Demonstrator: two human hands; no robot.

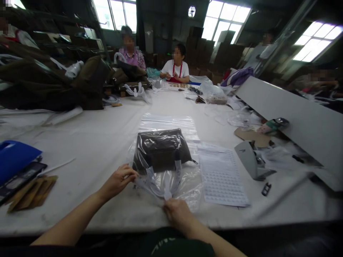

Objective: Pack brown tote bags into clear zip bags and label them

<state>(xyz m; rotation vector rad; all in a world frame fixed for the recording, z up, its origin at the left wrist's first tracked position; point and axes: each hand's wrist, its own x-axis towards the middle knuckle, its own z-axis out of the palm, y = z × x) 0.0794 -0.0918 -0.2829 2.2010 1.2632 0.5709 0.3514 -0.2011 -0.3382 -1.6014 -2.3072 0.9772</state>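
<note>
A dark brown handbag (162,142) lies flat on the white table inside a clear plastic bag (189,182). Its handle (154,184), wrapped in whitish film, loops toward me. My left hand (119,180) pinches the left edge of the plastic bag, beside the handbag's lower left corner. Close to the table's front edge, my right hand (178,212) is closed on the near end of the plastic bag, just below the wrapped handle; its fingertips are partly hidden. More clear plastic (167,121) lies under and beyond the handbag.
Right of the plastic bag lie printed sheets (223,175), a grey tape dispenser (248,160) and a small dark object (266,189). At left are a blue case (18,159) and brown cards (33,192). Dark bags (88,82) pile up behind; two people sit across the table.
</note>
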